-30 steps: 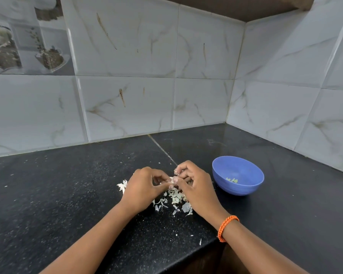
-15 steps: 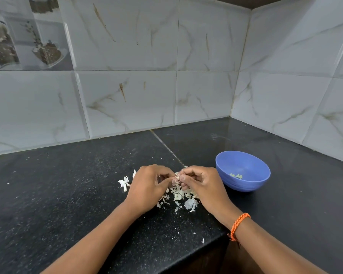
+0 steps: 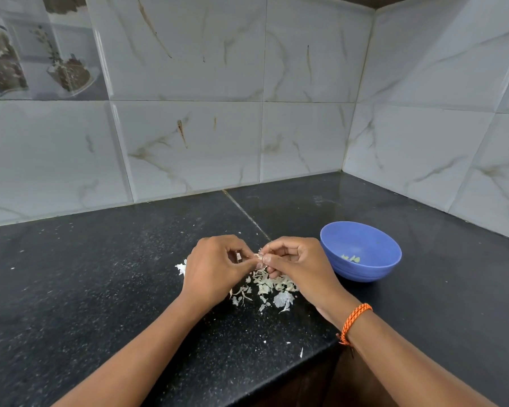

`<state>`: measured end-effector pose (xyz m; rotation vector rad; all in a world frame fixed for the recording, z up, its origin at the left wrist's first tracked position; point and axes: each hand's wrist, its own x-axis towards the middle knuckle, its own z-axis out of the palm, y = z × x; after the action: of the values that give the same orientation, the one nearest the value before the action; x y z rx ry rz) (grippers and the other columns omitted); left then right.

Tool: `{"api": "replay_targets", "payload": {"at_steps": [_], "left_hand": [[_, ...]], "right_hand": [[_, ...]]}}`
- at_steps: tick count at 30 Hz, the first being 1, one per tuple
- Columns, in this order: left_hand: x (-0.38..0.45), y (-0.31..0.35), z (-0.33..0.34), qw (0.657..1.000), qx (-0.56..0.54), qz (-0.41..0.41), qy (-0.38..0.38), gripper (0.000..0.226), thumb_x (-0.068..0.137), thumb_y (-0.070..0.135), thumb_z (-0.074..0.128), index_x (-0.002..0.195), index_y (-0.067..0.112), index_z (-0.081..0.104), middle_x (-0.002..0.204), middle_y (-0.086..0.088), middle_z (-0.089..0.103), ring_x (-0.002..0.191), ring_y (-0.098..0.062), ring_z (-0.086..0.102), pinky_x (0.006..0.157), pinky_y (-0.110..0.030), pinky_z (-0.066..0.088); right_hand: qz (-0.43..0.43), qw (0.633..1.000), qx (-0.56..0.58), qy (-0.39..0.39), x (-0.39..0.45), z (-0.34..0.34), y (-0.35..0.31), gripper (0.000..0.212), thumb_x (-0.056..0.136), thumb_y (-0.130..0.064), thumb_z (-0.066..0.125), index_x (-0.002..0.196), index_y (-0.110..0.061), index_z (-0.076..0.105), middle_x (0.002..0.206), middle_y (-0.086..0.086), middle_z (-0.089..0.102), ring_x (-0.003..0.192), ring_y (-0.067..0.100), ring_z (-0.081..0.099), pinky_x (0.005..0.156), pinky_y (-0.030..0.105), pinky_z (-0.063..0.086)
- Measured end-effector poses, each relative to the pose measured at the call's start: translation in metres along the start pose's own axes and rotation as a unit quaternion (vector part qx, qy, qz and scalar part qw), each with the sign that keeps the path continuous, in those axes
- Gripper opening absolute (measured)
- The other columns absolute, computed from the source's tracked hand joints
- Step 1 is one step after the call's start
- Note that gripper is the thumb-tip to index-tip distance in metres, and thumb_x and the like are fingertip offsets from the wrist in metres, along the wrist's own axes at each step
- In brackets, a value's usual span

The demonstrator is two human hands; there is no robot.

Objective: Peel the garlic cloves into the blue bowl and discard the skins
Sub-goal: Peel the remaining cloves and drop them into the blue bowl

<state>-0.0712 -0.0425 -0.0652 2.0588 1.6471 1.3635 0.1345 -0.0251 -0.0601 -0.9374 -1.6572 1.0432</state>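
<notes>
The left hand point(image 3: 215, 268) and the right hand point(image 3: 299, 267) meet fingertip to fingertip just above the counter point(image 3: 100, 289), near its front edge, both with fingers curled and pinched on one small garlic clove point(image 3: 259, 256) held between them; only a pale sliver of it shows, so how much skin is left on it cannot be told. The step in hand looks like stripping that clove, and it should go best if one hand keeps the clove steady while the other hand's thumbnail catches a loose edge of skin and pulls it along the clove, letting the flakes fall straight down onto the heap rather than toward the bowl. Directly below the hands lies a pile of skins point(image 3: 269, 287), papery and white, with a few stray bits scattered toward the front edge and one clump just left of the left hand. The blue bowl point(image 3: 362, 270) stands just beside the right hand, toward the right side of the counter, and holds a few pale peeled pieces point(image 3: 350, 258) at its bottom, so the bare clove has only a short way to go. An orange wristband point(image 3: 354, 323) circles the right wrist. The counter is dark speckled stone with a seam running back from the hands to the wall point(image 3: 188, 142), and it turns a corner at the back right. The walls are pale marbled tiles, with a picture tile point(image 3: 36, 54) at the upper left.
</notes>
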Motion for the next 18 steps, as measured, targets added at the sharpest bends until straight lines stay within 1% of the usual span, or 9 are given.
{"api": "replay_targets", "payload": {"at_steps": [2, 4, 6, 7, 9, 11, 14, 16, 18], "left_hand": [[0.002, -0.002, -0.003, 1.0, -0.004, -0.014, 0.004, 0.024, 0.075, 0.046, 0.095, 0.069, 0.037, 0.074, 0.072, 0.021, 0.072, 0.063, -0.007, 0.068, 0.058, -0.037, 0.056], [0.006, -0.006, -0.007, 1.0, -0.009, -0.018, 0.002, 0.016, 0.08, 0.042, 0.093, 0.075, 0.04, 0.078, 0.077, 0.022, 0.074, 0.067, -0.005, 0.068, 0.06, -0.036, 0.055], [0.01, -0.011, -0.012, 1.0, 0.019, -0.011, -0.003, 0.008, 0.092, 0.036, 0.085, 0.093, 0.043, 0.084, 0.084, 0.024, 0.076, 0.07, -0.002, 0.065, 0.061, -0.031, 0.05], [0.011, -0.014, -0.015, 0.998, 0.056, -0.005, -0.005, 0.013, 0.097, 0.032, 0.08, 0.103, 0.043, 0.085, 0.088, 0.024, 0.076, 0.073, -0.002, 0.065, 0.063, -0.028, 0.048], [0.012, -0.019, -0.018, 0.993, 0.122, 0.003, -0.009, 0.024, 0.103, 0.023, 0.072, 0.115, 0.04, 0.083, 0.097, 0.022, 0.078, 0.086, -0.002, 0.069, 0.071, -0.031, 0.055], [0.013, -0.021, -0.021, 0.991, 0.134, 0.0, -0.014, 0.033, 0.104, 0.015, 0.066, 0.117, 0.04, 0.082, 0.102, 0.02, 0.08, 0.097, -0.007, 0.073, 0.079, -0.036, 0.06], [0.013, -0.019, -0.024, 0.993, 0.118, -0.025, -0.004, 0.019, 0.099, 0.025, 0.076, 0.109, 0.04, 0.083, 0.089, 0.021, 0.079, 0.083, -0.001, 0.072, 0.076, -0.034, 0.06], [0.013, -0.019, -0.027, 0.993, 0.116, -0.028, 0.002, 0.002, 0.092, 0.037, 0.084, 0.092, 0.038, 0.082, 0.076, 0.019, 0.075, 0.071, -0.001, 0.068, 0.069, -0.033, 0.059], [0.014, -0.021, -0.026, 0.994, 0.108, -0.024, 0.002, 0.004, 0.093, 0.036, 0.084, 0.089, 0.036, 0.083, 0.075, 0.016, 0.075, 0.069, -0.003, 0.069, 0.069, -0.035, 0.06]], "right_hand": [[-0.004, 0.999, -0.036, 0.019, 0.002, 0.001, -0.001, 0.011, 0.095, -0.006, 0.079, 0.101, -0.015, 0.083, 0.084, 0.006, 0.08, 0.071, 0.026, 0.075, 0.071, 0.04, 0.066], [-0.033, 0.992, -0.117, 0.04, 0.005, 0.004, 0.001, 0.011, 0.093, -0.009, 0.081, 0.098, -0.018, 0.084, 0.081, -0.002, 0.08, 0.068, 0.013, 0.075, 0.066, 0.03, 0.063], [-0.072, 0.972, -0.22, 0.042, 0.009, 0.009, 0.001, 0.012, 0.093, -0.012, 0.082, 0.098, -0.022, 0.085, 0.083, -0.01, 0.079, 0.075, 0.003, 0.073, 0.069, 0.016, 0.056], [-0.086, 0.962, -0.258, 0.033, 0.01, 0.012, 0.0, 0.012, 0.093, -0.013, 0.081, 0.099, -0.023, 0.085, 0.085, -0.012, 0.078, 0.079, 0.001, 0.071, 0.071, 0.014, 0.054], [-0.111, 0.938, -0.329, -0.01, 0.013, 0.018, -0.003, 0.01, 0.095, -0.016, 0.079, 0.097, -0.024, 0.084, 0.086, -0.012, 0.077, 0.081, 0.003, 0.069, 0.074, 0.018, 0.054], [-0.137, 0.903, -0.403, -0.061, 0.016, 0.025, -0.004, 0.015, 0.098, -0.014, 0.072, 0.094, -0.023, 0.083, 0.088, -0.01, 0.077, 0.082, 0.007, 0.068, 0.076, 0.028, 0.054], [-0.142, 0.875, -0.452, -0.103, 0.022, 0.032, -0.012, 0.023, 0.099, -0.009, 0.065, 0.099, -0.022, 0.084, 0.092, -0.005, 0.078, 0.085, 0.014, 0.07, 0.075, 0.031, 0.053], [-0.138, 0.879, -0.446, -0.097, 0.03, 0.03, -0.022, 0.022, 0.1, -0.011, 0.066, 0.099, -0.023, 0.084, 0.091, -0.005, 0.078, 0.085, 0.013, 0.07, 0.078, 0.033, 0.056], [-0.134, 0.891, -0.43, -0.062, 0.036, 0.028, -0.031, 0.019, 0.101, -0.014, 0.068, 0.097, -0.023, 0.084, 0.091, -0.005, 0.077, 0.085, 0.012, 0.069, 0.081, 0.033, 0.056]]}}
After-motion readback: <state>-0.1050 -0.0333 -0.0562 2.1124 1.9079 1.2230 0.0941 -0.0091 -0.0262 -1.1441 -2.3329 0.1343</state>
